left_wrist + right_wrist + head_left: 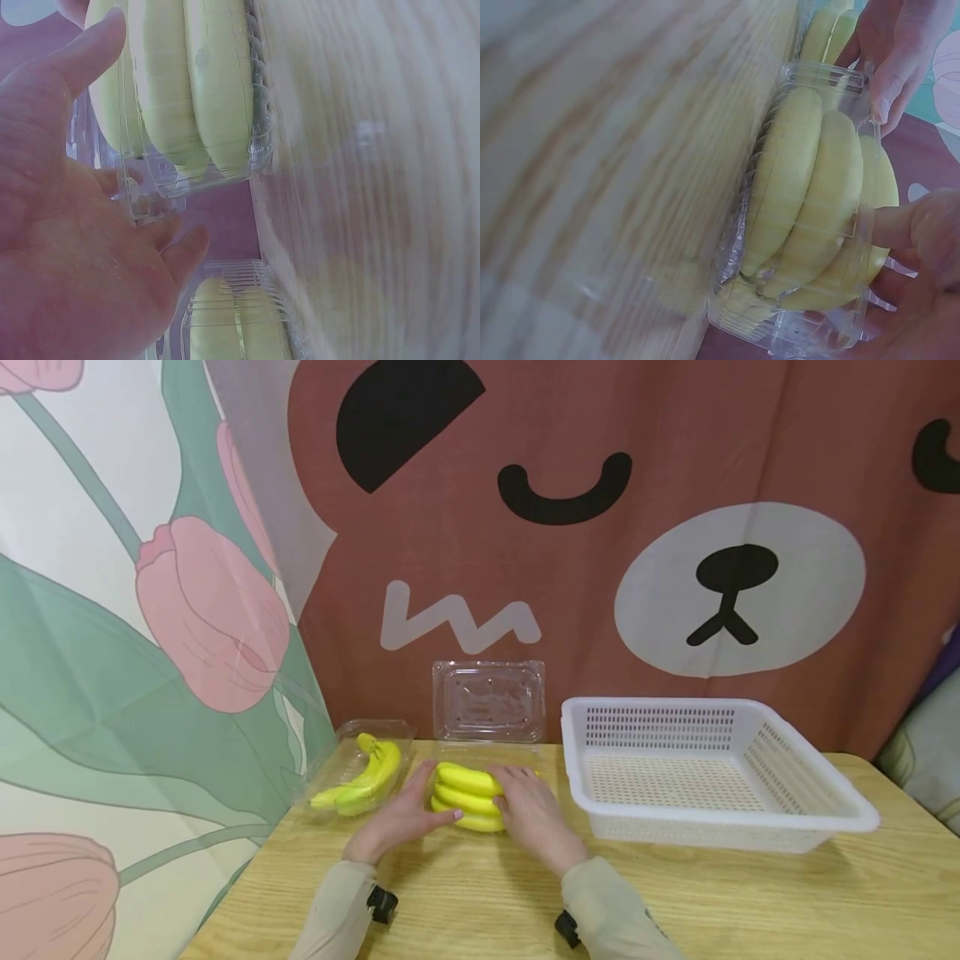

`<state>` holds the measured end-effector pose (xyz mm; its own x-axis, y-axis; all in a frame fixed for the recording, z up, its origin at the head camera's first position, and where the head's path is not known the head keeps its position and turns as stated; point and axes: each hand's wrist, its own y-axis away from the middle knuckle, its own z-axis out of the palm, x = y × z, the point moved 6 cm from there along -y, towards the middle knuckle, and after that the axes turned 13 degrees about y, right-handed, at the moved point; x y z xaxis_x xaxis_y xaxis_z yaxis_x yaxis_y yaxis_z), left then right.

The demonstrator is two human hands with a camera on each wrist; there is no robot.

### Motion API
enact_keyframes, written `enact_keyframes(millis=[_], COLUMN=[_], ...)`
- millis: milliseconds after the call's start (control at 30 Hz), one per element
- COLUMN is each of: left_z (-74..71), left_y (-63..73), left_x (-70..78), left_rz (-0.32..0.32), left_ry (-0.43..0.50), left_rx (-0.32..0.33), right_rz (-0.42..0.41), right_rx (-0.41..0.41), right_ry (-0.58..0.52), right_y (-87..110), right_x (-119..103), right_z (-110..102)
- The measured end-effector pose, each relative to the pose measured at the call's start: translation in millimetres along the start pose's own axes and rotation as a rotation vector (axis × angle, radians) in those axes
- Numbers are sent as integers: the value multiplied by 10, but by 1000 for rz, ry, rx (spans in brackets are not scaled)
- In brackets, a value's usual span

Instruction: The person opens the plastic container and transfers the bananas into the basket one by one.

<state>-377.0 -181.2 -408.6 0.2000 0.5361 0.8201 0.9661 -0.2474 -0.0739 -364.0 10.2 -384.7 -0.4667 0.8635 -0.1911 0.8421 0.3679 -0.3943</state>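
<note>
Two hands are on one clear plastic box [480, 777] full of yellow bananas [468, 795]. The box sits on the wooden surface [675, 893], near its back edge, just left of the white basket [712, 768]. Its clear lid [489, 700] stands open behind it, leaning up against the curtain.

The left hand [401, 817] is at the left end of the box. Its fingers are mostly straight and spread, and they touch the plastic at that end. In the left wrist view the thumb [90, 52] reaches along the side of the box and the fingertips press on the corner. The right hand [534, 814] is at the right end. Its fingers curl over the top and the end of the bananas and the box, so it has hold of that end. In the right wrist view one finger [907, 221] lies across the clear rim.

I can count three bananas in this box, lying side by side in one bunch. There may be more under them, but I cannot tell.

There is a second clear box [360, 764] to the left, close beside the first one. It is open too and has one more bunch of bananas [363, 772] in it. These look a bit greener. I cannot count them well.

There is one white basket with lots of little holes. It sits to the right of the hands.

Behind it all hang two curtains, a brown bear curtain [600, 527] and a pink tulip curtain [135, 610].
</note>
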Motion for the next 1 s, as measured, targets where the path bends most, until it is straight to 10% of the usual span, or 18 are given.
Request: enact_keyframes(millis=[1000], left_z=[5], left_y=[2], left_x=[-12], left_rz=[-26], left_ry=[17], left_rx=[-3], right_rz=[-24], right_rx=[212], right_ry=[79], right_y=[2], right_x=[-98], right_z=[-405])
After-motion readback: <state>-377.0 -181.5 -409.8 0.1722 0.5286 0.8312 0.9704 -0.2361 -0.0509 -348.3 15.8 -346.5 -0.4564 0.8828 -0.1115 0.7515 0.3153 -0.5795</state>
